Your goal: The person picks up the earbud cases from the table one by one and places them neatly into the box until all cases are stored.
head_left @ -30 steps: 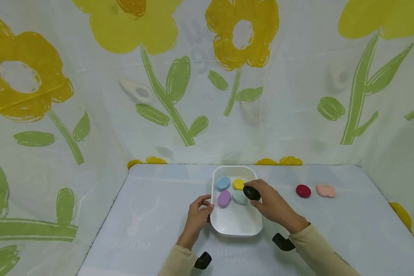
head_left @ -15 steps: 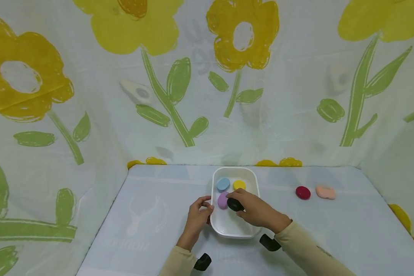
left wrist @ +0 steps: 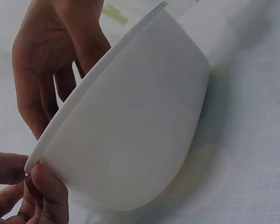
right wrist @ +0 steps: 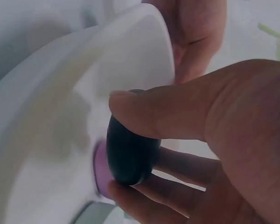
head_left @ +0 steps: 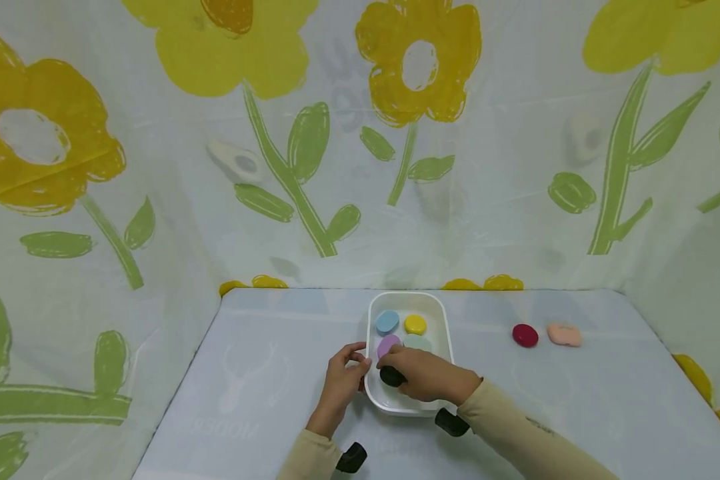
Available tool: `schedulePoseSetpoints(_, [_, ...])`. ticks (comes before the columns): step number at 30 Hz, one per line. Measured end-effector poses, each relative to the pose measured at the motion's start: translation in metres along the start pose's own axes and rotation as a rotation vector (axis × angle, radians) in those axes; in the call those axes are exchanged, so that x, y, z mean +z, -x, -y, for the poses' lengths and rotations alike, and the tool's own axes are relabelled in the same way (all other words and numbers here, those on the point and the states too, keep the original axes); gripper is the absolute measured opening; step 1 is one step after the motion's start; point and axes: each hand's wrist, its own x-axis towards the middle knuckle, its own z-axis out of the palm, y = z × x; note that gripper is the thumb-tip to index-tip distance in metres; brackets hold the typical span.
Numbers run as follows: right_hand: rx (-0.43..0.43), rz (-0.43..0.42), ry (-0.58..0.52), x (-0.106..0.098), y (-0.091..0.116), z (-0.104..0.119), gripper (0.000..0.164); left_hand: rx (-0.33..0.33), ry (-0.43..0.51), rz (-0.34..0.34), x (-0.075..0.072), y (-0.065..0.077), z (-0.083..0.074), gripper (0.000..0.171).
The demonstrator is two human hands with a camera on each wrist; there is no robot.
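Head view, lower centre: right hand (head_left: 426, 375) pinches black oval piece (head_left: 392, 377) between thumb and fingers, over white tray (head_left: 390, 401). Left hand (head_left: 341, 379), thumb and fingers clamped on the tray's left rim. Purple oval (head_left: 387, 345) just above black piece in frame.

Black oval piece (right wrist: 133, 147), white tray (left wrist: 126, 112) — and a pale backdrop (head_left: 504, 147) printed with yellow, green-stemmed flowers (head_left: 234, 60).
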Motion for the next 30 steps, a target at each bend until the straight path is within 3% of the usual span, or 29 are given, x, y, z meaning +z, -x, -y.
schedulePoseSetpoints(12, [-0.08,-0.012,0.111,0.009,-0.007,0.002,0.047,0.013,-0.005,0.003,0.0,0.002,-0.001,0.04])
schedulePoseSetpoints(20, [0.033,0.005,0.039,0.009,-0.002,0.003,0.042,0.007,0.001,0.002,0.001,-0.001,0.001,0.041])
schedulePoseSetpoints(24, [0.037,-0.085,-0.019,0.003,0.013,-0.003,0.039,0.011,0.006,0.006,0.002,-0.002,0.001,0.04])
schedulePoseSetpoints(28, [0.045,-0.255,-0.06,-0.006,0.034,-0.016,0.04,-0.007,0.006,0.002,0.002,-0.002,0.001,0.04])
schedulePoseSetpoints(30, [0.095,-0.344,-0.093,-0.01,0.045,-0.026,0.04,-0.016,0.001,-0.003,0.002,-0.001,0.001,0.04])
